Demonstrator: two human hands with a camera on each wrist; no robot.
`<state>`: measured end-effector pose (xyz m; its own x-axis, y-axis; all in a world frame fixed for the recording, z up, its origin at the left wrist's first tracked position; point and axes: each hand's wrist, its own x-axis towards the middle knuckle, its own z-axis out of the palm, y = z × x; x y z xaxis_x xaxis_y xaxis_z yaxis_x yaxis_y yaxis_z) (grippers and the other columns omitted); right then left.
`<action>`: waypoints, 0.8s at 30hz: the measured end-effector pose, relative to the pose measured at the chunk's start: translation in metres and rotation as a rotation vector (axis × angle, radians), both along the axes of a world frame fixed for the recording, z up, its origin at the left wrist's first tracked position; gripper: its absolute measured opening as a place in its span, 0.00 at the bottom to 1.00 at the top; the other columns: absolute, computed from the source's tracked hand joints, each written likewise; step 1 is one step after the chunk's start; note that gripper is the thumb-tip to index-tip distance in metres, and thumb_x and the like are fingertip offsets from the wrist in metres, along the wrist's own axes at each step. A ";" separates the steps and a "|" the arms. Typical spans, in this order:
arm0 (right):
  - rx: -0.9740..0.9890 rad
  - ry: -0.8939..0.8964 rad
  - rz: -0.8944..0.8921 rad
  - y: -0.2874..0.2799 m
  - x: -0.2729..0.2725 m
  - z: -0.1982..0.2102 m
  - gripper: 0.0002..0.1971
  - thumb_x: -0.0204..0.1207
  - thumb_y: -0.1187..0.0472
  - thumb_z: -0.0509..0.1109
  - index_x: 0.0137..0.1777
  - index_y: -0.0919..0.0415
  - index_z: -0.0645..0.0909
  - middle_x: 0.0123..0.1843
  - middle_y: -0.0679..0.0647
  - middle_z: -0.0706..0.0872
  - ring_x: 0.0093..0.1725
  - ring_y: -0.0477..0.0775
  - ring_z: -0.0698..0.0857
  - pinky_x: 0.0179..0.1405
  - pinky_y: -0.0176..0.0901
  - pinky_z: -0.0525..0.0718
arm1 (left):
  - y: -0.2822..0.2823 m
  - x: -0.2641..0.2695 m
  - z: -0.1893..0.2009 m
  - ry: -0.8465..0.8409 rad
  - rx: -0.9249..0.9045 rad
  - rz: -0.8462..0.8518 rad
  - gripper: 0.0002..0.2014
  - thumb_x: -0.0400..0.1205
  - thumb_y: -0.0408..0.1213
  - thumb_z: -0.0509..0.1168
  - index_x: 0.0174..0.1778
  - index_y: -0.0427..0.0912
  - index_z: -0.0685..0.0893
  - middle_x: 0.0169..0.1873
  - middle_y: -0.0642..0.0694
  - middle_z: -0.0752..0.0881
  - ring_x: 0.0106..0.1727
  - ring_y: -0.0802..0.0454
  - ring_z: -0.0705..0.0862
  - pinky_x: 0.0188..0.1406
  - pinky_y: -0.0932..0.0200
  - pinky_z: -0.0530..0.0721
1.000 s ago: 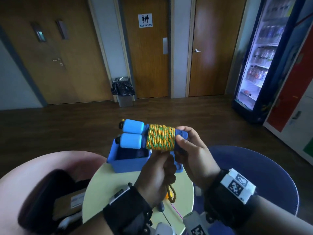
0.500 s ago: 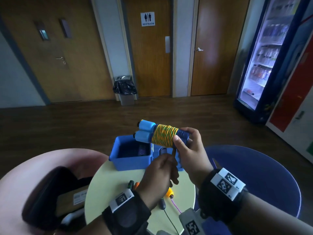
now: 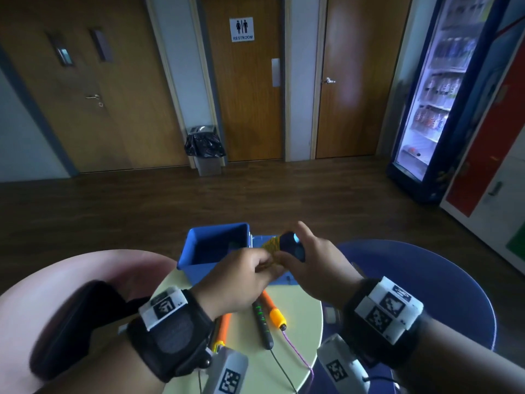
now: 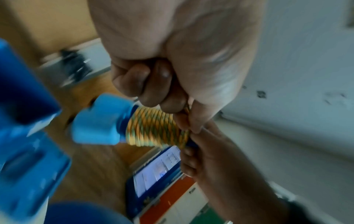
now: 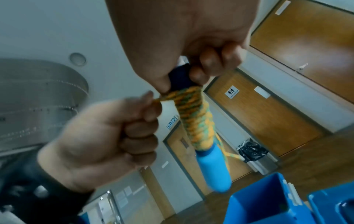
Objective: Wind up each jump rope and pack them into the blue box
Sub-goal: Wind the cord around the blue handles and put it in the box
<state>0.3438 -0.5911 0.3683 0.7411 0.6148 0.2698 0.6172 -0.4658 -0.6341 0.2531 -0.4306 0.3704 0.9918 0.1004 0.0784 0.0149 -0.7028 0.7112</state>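
Note:
A jump rope with light blue handles (image 4: 97,122) has its yellow-green cord (image 3: 271,245) coiled tightly round both handles. My right hand (image 3: 309,260) grips the bundle by its dark blue end (image 5: 180,78), with the light blue ends (image 5: 212,169) pointing away and down towards the blue box (image 3: 199,268). My left hand (image 3: 250,268) is closed in a fist and pinches the cord's loose end (image 5: 159,98) right at the coil (image 4: 155,128). The box (image 5: 254,210) stands open on the table just beyond both hands.
On the round pale table (image 3: 301,308) lie an orange-handled rope (image 3: 272,308), a black handle with green marks (image 3: 261,319) and another orange handle (image 3: 224,325). A pink chair (image 3: 56,280) with a black bag (image 3: 74,322) is at the left, a blue chair (image 3: 426,280) at the right.
The bundle has dropped lower and swung from lying sideways to pointing away from me, over the box. My left hand has risen from under it to pinch the cord end at the coil.

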 end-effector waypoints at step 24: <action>0.496 0.710 0.114 0.006 -0.019 -0.019 0.23 0.64 0.52 0.75 0.61 0.40 0.79 0.52 0.53 0.90 0.53 0.59 0.89 0.60 0.65 0.86 | -0.012 0.029 -0.007 -0.322 -0.260 0.297 0.20 0.88 0.51 0.59 0.37 0.42 0.82 0.27 0.51 0.81 0.31 0.58 0.79 0.39 0.55 0.78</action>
<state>0.3252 -0.5855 0.3495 0.7769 0.6292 0.0232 0.0247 0.0063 -0.9997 0.2821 -0.4422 0.3638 0.8474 0.4309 0.3102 -0.0615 -0.5006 0.8635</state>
